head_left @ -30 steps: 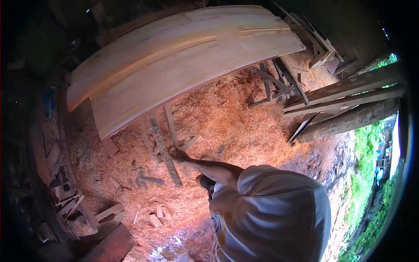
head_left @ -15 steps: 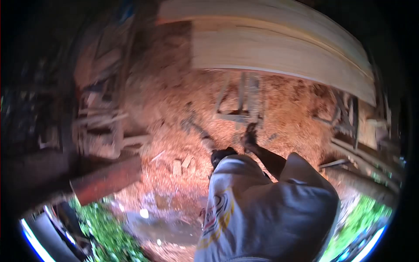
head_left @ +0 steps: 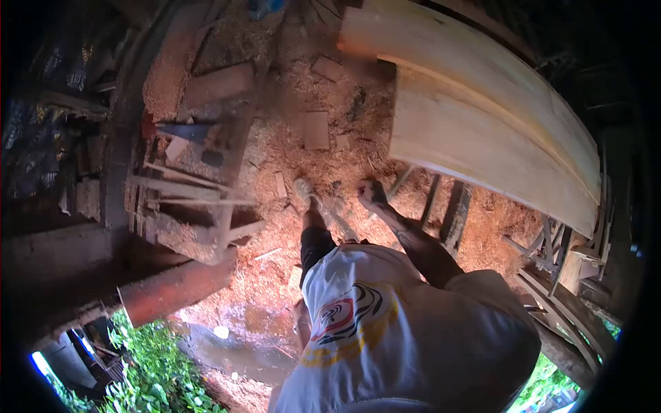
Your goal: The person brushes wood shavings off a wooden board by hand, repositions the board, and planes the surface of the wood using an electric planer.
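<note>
My right hand [head_left: 372, 195] hangs ahead of my body above the shavings-covered ground, left of the wooden trestle leg [head_left: 430, 199] under the boards. Its fingers look curled in; anything inside them is hidden. At the left side of my white shirt [head_left: 427, 337], part of my left hand or arm [head_left: 301, 323] shows, with its fingers largely hidden. One foot [head_left: 303, 187] is forward on the ground, below a dark trouser leg [head_left: 317, 241]. Wide pale boards [head_left: 482, 117] lie on supports, up and to the right of my right hand.
Wood shavings [head_left: 275, 151] and loose offcuts [head_left: 316, 130] cover the floor. A wooden frame [head_left: 193, 193] stands on the left, above a reddish board [head_left: 175, 286]. Stacked timbers [head_left: 564, 316] lie at right. A wet patch [head_left: 241, 354] and green plants [head_left: 155, 365] are at lower left.
The view has shifted, so the boards appear further right and more floor shows ahead. My right hand has come further forward, and a foot is now visible in front.
</note>
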Action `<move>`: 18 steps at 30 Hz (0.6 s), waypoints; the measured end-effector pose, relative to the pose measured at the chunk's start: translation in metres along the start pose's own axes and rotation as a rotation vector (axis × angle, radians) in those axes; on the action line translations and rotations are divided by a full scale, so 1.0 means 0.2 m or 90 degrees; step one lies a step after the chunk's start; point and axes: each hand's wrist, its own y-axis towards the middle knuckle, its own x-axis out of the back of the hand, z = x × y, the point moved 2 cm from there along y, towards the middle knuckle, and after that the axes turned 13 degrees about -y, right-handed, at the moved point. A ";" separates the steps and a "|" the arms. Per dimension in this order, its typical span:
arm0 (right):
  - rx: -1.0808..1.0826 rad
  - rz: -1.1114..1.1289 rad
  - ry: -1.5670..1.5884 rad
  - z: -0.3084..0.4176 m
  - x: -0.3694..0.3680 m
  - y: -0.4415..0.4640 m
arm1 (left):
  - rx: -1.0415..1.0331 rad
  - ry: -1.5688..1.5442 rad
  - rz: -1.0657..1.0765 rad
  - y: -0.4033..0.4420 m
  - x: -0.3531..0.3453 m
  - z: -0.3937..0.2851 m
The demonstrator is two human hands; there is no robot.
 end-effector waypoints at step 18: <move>-0.411 -0.436 -0.083 -0.23 0.76 1.51 | -0.167 0.704 0.499 1.11 -2.15 -2.98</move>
